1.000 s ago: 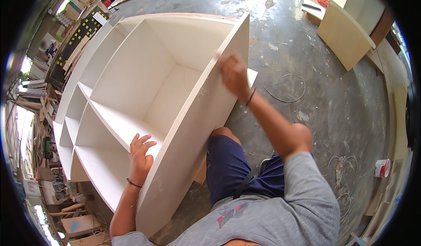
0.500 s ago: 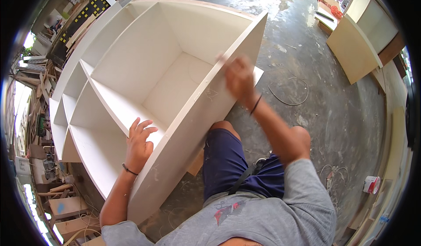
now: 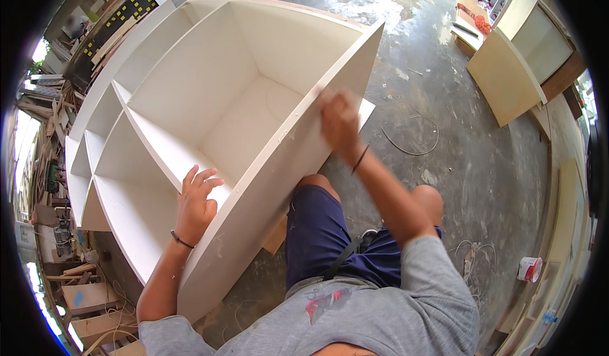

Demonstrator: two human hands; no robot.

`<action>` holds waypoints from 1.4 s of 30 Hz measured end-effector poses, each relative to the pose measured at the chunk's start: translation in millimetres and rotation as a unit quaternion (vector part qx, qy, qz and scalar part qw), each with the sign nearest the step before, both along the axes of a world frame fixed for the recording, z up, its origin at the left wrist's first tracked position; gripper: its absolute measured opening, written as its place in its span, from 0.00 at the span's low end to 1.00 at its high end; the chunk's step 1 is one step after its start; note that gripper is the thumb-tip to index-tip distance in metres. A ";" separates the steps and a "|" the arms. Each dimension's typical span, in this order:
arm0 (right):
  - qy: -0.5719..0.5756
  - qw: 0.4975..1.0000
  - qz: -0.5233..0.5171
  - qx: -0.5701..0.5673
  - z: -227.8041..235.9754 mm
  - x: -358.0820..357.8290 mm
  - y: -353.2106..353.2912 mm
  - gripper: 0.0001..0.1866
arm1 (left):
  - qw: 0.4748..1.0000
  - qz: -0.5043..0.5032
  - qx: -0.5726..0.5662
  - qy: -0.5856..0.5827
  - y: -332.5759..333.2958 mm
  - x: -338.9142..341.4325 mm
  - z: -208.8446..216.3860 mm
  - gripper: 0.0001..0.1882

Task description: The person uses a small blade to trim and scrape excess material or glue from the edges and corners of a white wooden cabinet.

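A large white cabinet [image 3: 273, 178] with several open compartments leans across the view, its long side panel turned toward me. My left hand [image 3: 198, 207] rests at the panel's near upper edge, fingers spread over the open compartment and holding nothing. Farther along the same panel, near its far end, my right hand [image 3: 340, 124] is curled against the outer face. Motion blurs its fingers, and whatever they may hold is hidden. Small pale specks dot the panel's narrow edge.
Beneath the cabinet's side sits a small wooden block [image 3: 275, 237]. A loose loop of wire [image 3: 412, 152] lies on the grey floor, with a white and red tub [image 3: 530, 269] farther right. Board furniture [image 3: 507, 77] stands at the far right; scrap wood [image 3: 95, 299] is piled left.
My right hand has moved slightly nearer along the side panel, still curled. My left hand keeps its place at the edge. The whole view has shifted a little.
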State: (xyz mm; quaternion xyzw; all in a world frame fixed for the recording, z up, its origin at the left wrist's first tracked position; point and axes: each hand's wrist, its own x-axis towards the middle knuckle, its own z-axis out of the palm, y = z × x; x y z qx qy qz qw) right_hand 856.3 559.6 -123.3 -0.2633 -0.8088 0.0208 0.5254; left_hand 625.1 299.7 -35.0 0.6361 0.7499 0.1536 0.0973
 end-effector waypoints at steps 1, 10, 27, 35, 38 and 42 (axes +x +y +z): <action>0.014 0.997 0.065 -0.028 3.1 -6.5 -39.1 0.23 | 1.000 0.007 -0.010 0.007 -3.8 -0.2 -0.1 0.24; 0.170 0.977 -0.087 -0.099 24.7 21.8 86.4 0.13 | 1.000 -0.023 0.004 -0.004 5.8 2.7 1.1 0.23; 0.143 0.977 -0.086 -0.133 30.9 33.9 98.1 0.18 | 0.999 -0.039 0.007 -0.010 8.9 7.7 7.1 0.22; 0.052 0.994 0.087 -0.043 22.2 10.9 10.1 0.17 | 0.999 -0.035 0.016 0.001 -0.4 1.8 9.3 0.22; 0.137 0.984 -0.048 -0.100 27.2 36.9 79.6 0.23 | 0.999 -0.044 0.019 -0.012 7.3 9.6 4.7 0.22; 0.089 0.991 -0.041 -0.088 29.0 19.0 47.8 0.22 | 0.999 -0.045 0.018 -0.006 8.5 5.6 8.1 0.22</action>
